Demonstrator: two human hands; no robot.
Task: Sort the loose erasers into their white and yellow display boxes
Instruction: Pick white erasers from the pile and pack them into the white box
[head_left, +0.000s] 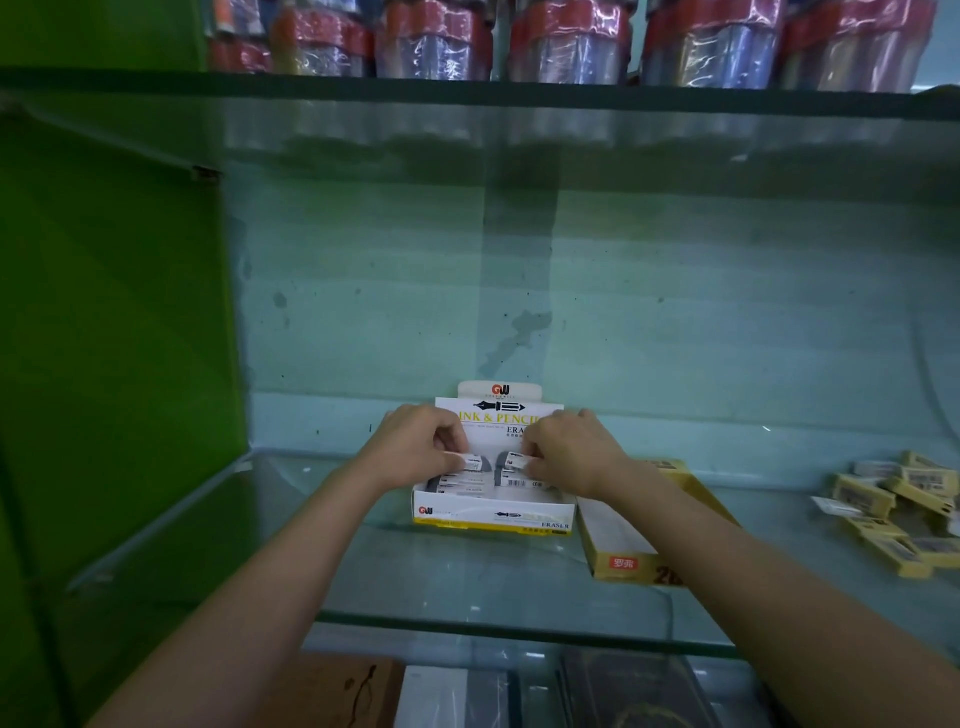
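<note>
A: Your hands?
B: Left hand (415, 441) & right hand (563, 449) each pinch an eraser (474, 460) over white box (493, 512) on shelf (467, 577).
A: Yellow box (623, 564)?
B: Just right; loose erasers (904, 506) far right.

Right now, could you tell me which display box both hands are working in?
The white display box, upright at the shelf's back; the yellow box beside it lies untouched.

On a glass shelf (467, 582), both hands reach into a white box (493, 512) of erasers. The left hand (415, 441) pinches one eraser (470, 460); the right hand (566, 449) pinches another eraser (514, 460). Just right of it lies a yellow box (623, 551). Far right, loose yellow erasers (904, 499) sit in a pile.
</note>
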